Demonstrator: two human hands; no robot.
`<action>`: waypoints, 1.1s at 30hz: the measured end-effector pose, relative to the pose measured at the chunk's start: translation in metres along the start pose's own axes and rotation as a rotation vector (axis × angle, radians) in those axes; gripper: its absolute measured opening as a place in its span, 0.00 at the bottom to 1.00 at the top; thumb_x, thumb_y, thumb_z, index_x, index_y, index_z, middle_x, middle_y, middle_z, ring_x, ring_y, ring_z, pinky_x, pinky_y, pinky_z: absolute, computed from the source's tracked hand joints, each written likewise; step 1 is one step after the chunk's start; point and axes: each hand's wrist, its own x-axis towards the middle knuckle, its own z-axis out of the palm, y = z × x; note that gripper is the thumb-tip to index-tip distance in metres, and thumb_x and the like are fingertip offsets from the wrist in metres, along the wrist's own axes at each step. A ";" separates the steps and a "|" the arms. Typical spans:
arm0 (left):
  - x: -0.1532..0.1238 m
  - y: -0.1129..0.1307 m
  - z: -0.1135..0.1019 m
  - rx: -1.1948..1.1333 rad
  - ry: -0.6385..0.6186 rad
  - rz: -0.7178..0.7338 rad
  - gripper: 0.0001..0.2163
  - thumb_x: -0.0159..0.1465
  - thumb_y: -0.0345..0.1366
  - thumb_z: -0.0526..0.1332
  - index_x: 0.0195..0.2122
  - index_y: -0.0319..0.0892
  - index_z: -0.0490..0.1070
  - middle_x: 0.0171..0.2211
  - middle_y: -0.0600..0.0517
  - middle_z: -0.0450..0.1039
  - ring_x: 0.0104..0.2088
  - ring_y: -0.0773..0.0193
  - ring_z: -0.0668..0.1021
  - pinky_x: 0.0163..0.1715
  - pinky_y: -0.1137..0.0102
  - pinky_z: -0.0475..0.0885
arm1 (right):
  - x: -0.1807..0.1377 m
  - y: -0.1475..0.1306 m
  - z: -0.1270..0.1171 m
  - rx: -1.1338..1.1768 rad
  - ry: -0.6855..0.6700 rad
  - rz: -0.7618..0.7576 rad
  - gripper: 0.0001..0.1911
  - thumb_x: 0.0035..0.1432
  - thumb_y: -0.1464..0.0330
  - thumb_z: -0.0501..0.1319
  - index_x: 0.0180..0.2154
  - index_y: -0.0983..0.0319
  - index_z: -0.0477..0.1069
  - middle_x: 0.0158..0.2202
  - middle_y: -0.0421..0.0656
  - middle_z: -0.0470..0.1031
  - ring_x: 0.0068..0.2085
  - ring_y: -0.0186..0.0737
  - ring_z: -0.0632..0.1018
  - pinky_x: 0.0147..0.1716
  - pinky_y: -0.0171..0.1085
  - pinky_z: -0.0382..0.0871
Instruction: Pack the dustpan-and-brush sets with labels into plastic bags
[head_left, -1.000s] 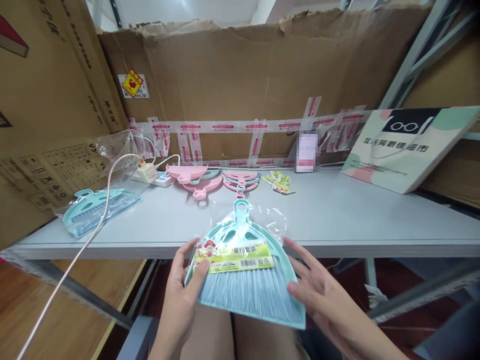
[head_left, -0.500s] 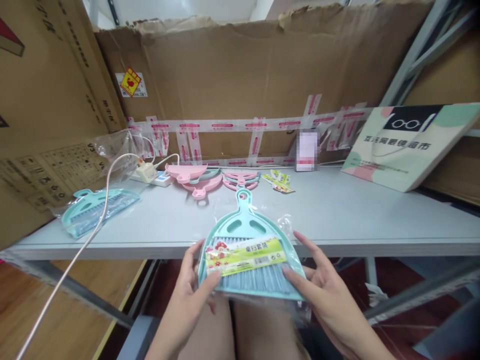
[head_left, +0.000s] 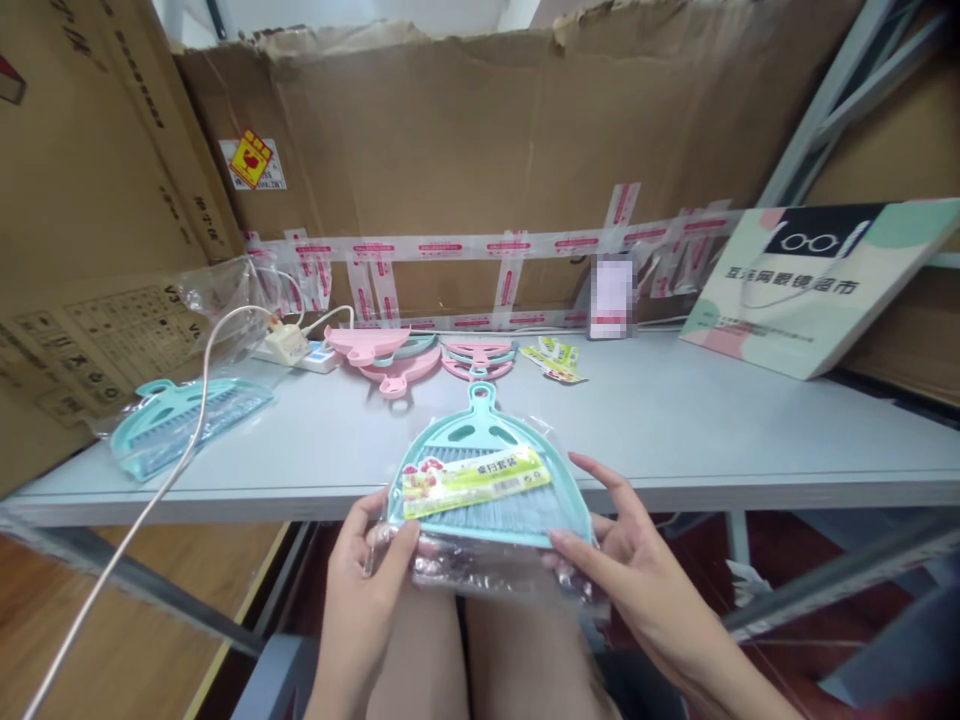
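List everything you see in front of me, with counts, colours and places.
Held dustpan and brush set: one, turquoise, bagged, between both hands
Other dustpan and brush set: one, turquoise, bagged, desk's left end
Dustpans: overlapping pile, pink and teal, back of desk
Neighbouring stack: pink and teal, count unclear, right of pile
Label cards: several, yellow-green, right of stack
Phone: one, pale blurred screen, back of desk
Power strip: one, white and blue, back left
Glasses-print box: one, pale green and pink, right
Cardboard: brown, behind desk
Desk: one, grey, centre
Left hand: one, bare, set's left corner
Right hand: one, bare, set's right corner
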 end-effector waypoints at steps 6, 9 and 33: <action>0.019 -0.006 -0.035 0.489 -0.349 0.381 0.41 0.47 0.51 0.69 0.60 0.44 0.57 0.41 0.44 0.74 0.37 0.55 0.78 0.35 0.65 0.75 | 0.018 0.002 -0.006 -0.049 0.144 -0.048 0.44 0.44 0.56 0.69 0.57 0.59 0.50 0.20 0.36 0.73 0.17 0.31 0.71 0.17 0.28 0.63; 0.036 -0.007 -0.050 0.913 -0.300 0.877 0.47 0.47 0.48 0.71 0.65 0.49 0.49 0.57 0.40 0.63 0.55 0.46 0.70 0.49 0.57 0.69 | 0.027 -0.003 -0.009 -0.079 0.132 -0.042 0.40 0.47 0.56 0.68 0.57 0.58 0.53 0.20 0.37 0.73 0.19 0.32 0.73 0.19 0.30 0.67; 0.059 0.002 0.011 0.946 0.006 1.099 0.04 0.62 0.29 0.59 0.36 0.43 0.70 0.29 0.55 0.76 0.29 0.66 0.75 0.38 0.66 0.60 | 0.058 0.011 -0.014 -1.115 0.195 -1.033 0.03 0.59 0.73 0.59 0.33 0.59 0.65 0.27 0.37 0.73 0.30 0.34 0.75 0.35 0.37 0.62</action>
